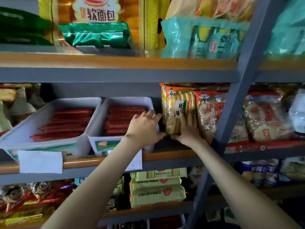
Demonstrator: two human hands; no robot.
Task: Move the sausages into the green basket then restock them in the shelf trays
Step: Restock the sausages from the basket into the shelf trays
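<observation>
My left hand (145, 128) sits at the right wall of the right-hand white tray (99, 118). Its fingers (149, 114) are bent and spread over the top of that wall, and the thumb hooks round the tray's outer side near the front corner, so I have hold of the tray by its rim. The motion blur keeps me from telling how tight the grip is.

My right hand (189, 129) is just to the right of this tray, across a narrow dark gap. Its fingers (189, 119) are straight and fanned upward, laid flat against the face of an upright orange rice-cracker packet (178, 103), with the thumb under the packet's lower edge. Nothing is closed inside this hand.

The red sausages (122, 119) lie stacked lengthwise inside the tray, filling most of it. Touching the tray's left wall is a second white tray (33, 124), holding another layer of sausages (66, 124). Beyond the orange packet, further right of the tray, a red rice-cracker packet (209, 109) stands against a grey shelf post (234, 103). In front of the trays a white paper tag (40, 161) hangs on the shelf's wooden edge (165, 155).
</observation>
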